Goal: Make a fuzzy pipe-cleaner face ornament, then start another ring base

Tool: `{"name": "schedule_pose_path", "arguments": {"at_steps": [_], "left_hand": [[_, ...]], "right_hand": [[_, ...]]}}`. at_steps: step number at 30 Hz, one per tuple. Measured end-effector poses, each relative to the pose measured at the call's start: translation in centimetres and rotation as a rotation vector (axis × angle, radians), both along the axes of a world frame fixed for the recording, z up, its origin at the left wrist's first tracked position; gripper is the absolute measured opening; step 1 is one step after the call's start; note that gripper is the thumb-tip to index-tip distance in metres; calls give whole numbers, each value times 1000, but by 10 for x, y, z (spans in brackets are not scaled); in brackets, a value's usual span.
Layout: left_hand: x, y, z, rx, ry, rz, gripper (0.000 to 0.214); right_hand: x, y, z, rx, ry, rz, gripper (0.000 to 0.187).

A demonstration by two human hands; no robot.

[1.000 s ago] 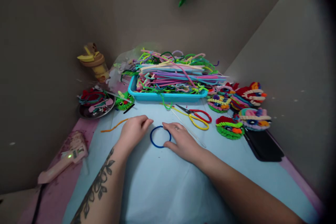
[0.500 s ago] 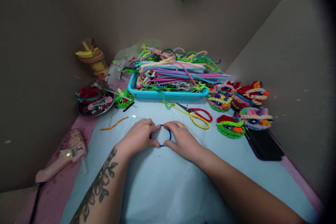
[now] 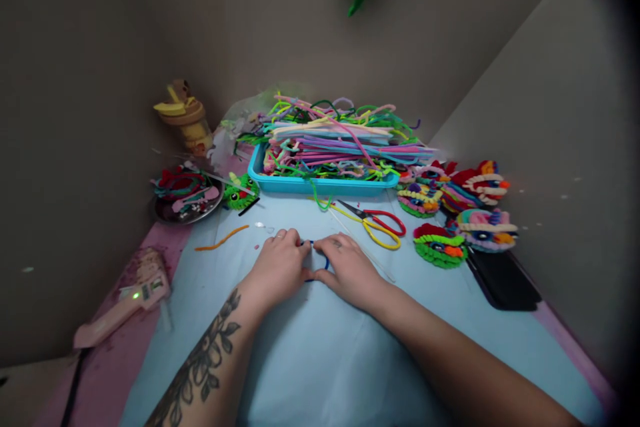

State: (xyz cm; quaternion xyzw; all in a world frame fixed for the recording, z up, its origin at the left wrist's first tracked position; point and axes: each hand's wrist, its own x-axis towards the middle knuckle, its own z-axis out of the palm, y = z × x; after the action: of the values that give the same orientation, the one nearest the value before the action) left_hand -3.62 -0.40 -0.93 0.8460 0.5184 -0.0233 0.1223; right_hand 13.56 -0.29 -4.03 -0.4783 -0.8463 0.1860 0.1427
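A blue pipe-cleaner ring (image 3: 325,260) lies on the light blue sheet (image 3: 310,360), mostly covered by my hands. My left hand (image 3: 277,267) pinches its left side with fingers curled. Pressed against it from the right, my right hand (image 3: 350,270) grips the ring's other side. Only a short blue arc shows between the fingertips. An orange pipe-cleaner piece (image 3: 223,238) rests to the left of my left hand.
A turquoise tray (image 3: 320,185) heaped with coloured pipe cleaners sits behind. Red-and-yellow scissors (image 3: 375,222) lie right of my hands. Finished fuzzy faces (image 3: 440,243) and a black phone (image 3: 505,283) are at right; a pink glue gun (image 3: 125,307) and a metal dish (image 3: 185,197) at left.
My hands have closed in from both sides onto the blue ring, which was open and round a second ago and is now squeezed narrow between them.
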Motion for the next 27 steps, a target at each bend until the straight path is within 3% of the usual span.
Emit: {"name": "schedule_pose_path", "arguments": {"at_steps": [8, 20, 27], "left_hand": [[-10, 6, -1, 8, -96, 41, 30], [-19, 18, -7, -54, -227, 33, 33], [-16, 13, 0, -29, -153, 8, 32]], "right_hand": [[5, 0, -3, -66, 82, -11, 45], [7, 1, -9, -75, 132, 8, 43], [6, -1, -7, -69, 135, 5, 44]]}}
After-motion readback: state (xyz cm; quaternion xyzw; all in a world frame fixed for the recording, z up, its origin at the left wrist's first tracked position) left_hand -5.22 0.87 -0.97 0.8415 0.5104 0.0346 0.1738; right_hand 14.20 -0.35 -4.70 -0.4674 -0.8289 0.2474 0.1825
